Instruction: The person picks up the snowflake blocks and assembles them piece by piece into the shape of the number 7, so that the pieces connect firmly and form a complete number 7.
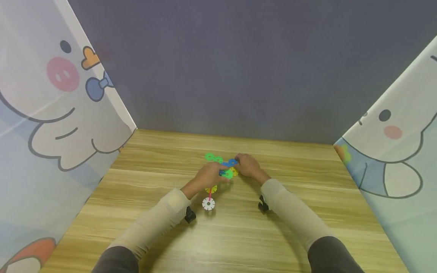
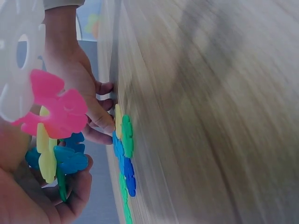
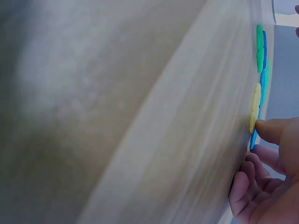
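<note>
Clearly, right fingers [image 3: 270, 130] pinch a flat blue-green-yellow plastic-disc row [image 2: 122, 162] running leftward from them — left fingers [image 2: 82, 189] hold a multicoloured plastic-disc chain [image 2: 67, 122].

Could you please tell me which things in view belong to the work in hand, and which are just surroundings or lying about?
Belonging to the work:
left hand
held disc cluster, in that hand
right hand
flat disc group, its edge at the right thumb and finger

Apparently just surroundings:
wooden tabletop
cartoon-print panels
grey panel
black wrist devices
</note>
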A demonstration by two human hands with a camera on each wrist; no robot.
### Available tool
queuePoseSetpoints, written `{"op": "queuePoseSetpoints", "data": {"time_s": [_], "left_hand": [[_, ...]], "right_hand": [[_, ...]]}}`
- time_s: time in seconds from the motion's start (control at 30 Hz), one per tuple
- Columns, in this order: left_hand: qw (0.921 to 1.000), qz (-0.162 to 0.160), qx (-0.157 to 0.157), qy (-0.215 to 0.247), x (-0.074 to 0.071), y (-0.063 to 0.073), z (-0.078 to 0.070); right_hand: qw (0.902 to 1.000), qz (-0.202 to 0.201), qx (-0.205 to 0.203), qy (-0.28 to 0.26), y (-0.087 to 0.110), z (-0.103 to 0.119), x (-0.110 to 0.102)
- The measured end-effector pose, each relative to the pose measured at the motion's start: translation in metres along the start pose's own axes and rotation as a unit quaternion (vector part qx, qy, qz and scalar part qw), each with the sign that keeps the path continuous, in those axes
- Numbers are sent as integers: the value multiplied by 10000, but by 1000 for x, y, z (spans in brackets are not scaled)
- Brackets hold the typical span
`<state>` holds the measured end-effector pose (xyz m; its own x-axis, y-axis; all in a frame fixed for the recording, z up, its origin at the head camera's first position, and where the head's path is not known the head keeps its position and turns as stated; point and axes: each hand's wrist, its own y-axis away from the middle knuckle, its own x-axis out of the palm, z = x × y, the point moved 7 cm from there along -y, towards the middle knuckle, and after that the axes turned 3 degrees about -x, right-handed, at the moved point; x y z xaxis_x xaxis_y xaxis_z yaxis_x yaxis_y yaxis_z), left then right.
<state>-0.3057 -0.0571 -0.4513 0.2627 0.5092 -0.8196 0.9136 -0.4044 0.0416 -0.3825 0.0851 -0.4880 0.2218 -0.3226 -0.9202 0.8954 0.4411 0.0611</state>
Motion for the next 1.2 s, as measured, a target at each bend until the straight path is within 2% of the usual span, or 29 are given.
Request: {"op": "queuePoseSetpoints", "data": {"time_s": [0.37,0.53,0.7,0.9,1.07,1.2], "left_hand": [[9999,72,-18,101,2,1,-2],[9999,98,78,12,3,0,-4],[9996,186,208,9,4,0,-7],[9993,311,206,7,3,2,-10],[9993,316,183,-7,2,2,-11],[9993,300,212,-72,1,2,-10]], "right_hand": [[9999,-3,118,-29,-1,1,2],[9999,0,127,-36,-3,0,3],[9995,-28,231,-211,-5,-3,4],[9975,-114,400,-573,-1,-7,1],[9967,-248,332,-699,1,-6,-2],[9956,-396,101,-842,3,0,-6]]}}
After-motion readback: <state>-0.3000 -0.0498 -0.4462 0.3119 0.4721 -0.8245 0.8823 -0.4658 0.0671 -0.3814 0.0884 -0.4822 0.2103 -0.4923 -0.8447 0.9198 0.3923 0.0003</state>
